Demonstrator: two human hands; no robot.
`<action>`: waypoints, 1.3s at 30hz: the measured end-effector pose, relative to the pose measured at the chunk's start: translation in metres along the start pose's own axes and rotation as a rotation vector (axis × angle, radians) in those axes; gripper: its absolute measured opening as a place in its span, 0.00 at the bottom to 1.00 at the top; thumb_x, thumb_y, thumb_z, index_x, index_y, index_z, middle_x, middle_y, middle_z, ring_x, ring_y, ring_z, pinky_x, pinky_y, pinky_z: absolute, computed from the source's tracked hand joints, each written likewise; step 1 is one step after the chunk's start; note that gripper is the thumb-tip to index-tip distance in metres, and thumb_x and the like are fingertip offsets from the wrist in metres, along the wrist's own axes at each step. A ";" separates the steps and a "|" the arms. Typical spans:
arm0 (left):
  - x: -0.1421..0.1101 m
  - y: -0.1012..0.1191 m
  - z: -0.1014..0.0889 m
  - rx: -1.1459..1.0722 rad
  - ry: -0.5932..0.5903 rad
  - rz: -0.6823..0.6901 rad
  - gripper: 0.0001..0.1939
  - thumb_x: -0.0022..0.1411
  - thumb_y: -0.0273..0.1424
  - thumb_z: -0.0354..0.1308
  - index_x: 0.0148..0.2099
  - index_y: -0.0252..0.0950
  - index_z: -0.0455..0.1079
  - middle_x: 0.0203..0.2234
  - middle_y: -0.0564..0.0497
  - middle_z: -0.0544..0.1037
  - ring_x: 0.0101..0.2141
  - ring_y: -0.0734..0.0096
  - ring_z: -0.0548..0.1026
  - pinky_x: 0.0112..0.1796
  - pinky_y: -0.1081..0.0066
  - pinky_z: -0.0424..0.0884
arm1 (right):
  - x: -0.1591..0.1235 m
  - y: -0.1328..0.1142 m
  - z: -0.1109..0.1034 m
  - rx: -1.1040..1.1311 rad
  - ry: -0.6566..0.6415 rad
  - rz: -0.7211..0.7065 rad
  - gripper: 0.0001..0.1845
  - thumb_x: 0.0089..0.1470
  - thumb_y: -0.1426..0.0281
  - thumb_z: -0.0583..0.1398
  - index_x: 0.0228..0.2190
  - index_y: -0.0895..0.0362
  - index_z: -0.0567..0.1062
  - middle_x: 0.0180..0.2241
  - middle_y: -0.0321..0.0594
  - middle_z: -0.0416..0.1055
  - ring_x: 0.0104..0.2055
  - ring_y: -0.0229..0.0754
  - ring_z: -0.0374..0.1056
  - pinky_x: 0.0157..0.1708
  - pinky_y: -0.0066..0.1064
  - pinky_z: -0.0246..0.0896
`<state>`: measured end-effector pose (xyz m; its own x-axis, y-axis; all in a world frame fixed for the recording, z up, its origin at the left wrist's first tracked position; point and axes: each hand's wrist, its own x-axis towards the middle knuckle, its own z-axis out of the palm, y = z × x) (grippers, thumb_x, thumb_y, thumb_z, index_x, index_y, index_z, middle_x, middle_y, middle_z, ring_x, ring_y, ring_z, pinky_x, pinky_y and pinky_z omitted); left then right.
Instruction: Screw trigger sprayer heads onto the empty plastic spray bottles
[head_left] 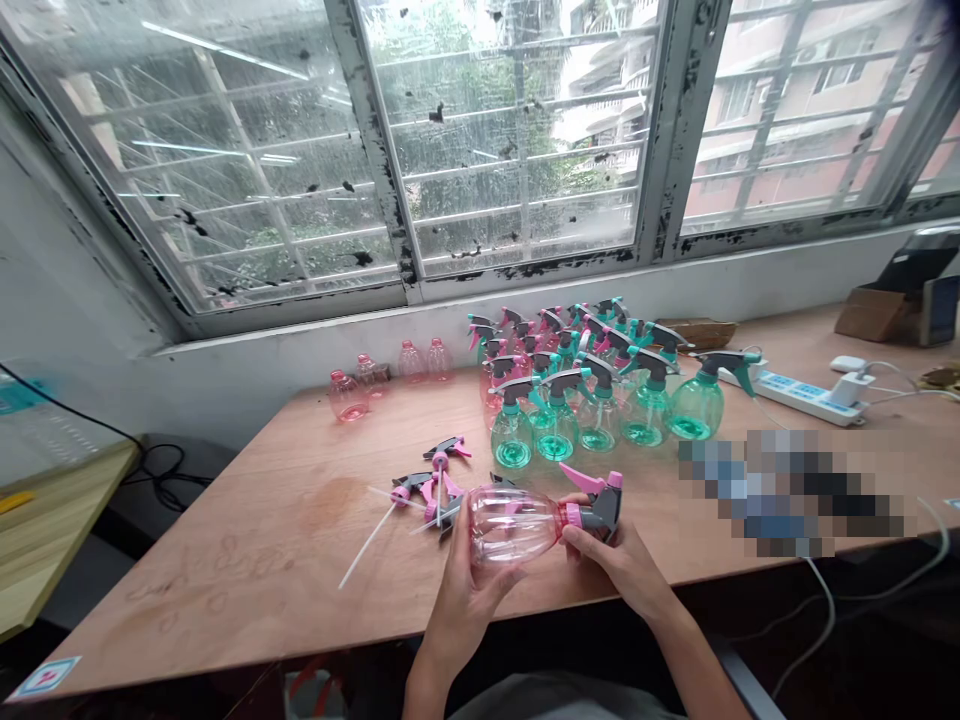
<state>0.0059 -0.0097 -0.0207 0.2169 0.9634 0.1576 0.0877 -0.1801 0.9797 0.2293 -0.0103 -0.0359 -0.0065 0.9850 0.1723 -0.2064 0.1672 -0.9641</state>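
Note:
A pink transparent spray bottle lies sideways in the air above the table's front edge, held between both hands. My left hand is wrapped round the bottle's body near its base. With thumb and fingers, my right hand grips the pink collar and grey spray head at the neck. Just behind and left of my left hand lie several loose pink-and-grey spray heads with white dip tubes. Part of that pile is hidden by the bottle and my hand.
Several green and pink spray bottles with heads stand grouped at the back middle. Several headless pink bottles stand by the wall at the left. A white power strip with cables lies at the right, near a cardboard box.

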 end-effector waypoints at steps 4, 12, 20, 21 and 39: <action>-0.001 0.001 0.000 -0.002 -0.006 -0.006 0.52 0.62 0.41 0.67 0.75 0.45 0.37 0.71 0.41 0.57 0.69 0.46 0.57 0.69 0.50 0.50 | 0.000 0.000 0.000 0.013 0.001 0.002 0.21 0.56 0.58 0.68 0.47 0.55 0.73 0.22 0.31 0.73 0.25 0.41 0.67 0.30 0.33 0.62; -0.001 0.005 0.002 -0.012 -0.017 0.016 0.51 0.63 0.39 0.66 0.75 0.45 0.36 0.69 0.41 0.62 0.68 0.49 0.61 0.69 0.52 0.51 | 0.001 0.002 0.000 0.011 -0.003 -0.001 0.22 0.56 0.58 0.68 0.48 0.56 0.74 0.22 0.31 0.73 0.25 0.41 0.66 0.30 0.34 0.61; -0.002 -0.001 0.002 -0.022 0.000 0.043 0.51 0.63 0.39 0.66 0.75 0.47 0.35 0.64 0.41 0.69 0.67 0.46 0.63 0.67 0.48 0.54 | 0.001 0.001 0.000 0.015 0.015 -0.005 0.21 0.53 0.59 0.70 0.46 0.56 0.78 0.22 0.32 0.73 0.25 0.43 0.67 0.30 0.35 0.62; -0.001 -0.002 0.002 -0.014 0.008 0.047 0.51 0.62 0.39 0.66 0.75 0.47 0.35 0.65 0.42 0.68 0.67 0.46 0.62 0.67 0.47 0.53 | 0.001 0.001 0.000 0.025 0.018 -0.006 0.22 0.53 0.59 0.71 0.46 0.56 0.79 0.21 0.32 0.73 0.25 0.43 0.67 0.29 0.34 0.62; 0.002 0.007 -0.002 -0.011 -0.033 0.017 0.48 0.58 0.38 0.70 0.73 0.46 0.49 0.71 0.46 0.60 0.70 0.46 0.55 0.69 0.52 0.49 | -0.001 0.016 -0.013 0.136 -0.091 0.030 0.21 0.48 0.51 0.71 0.28 0.57 0.83 0.23 0.40 0.77 0.23 0.42 0.67 0.26 0.34 0.62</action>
<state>0.0048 -0.0085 -0.0136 0.2501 0.9531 0.1702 0.0726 -0.1937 0.9784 0.2387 -0.0078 -0.0545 -0.1019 0.9806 0.1677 -0.3349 0.1249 -0.9340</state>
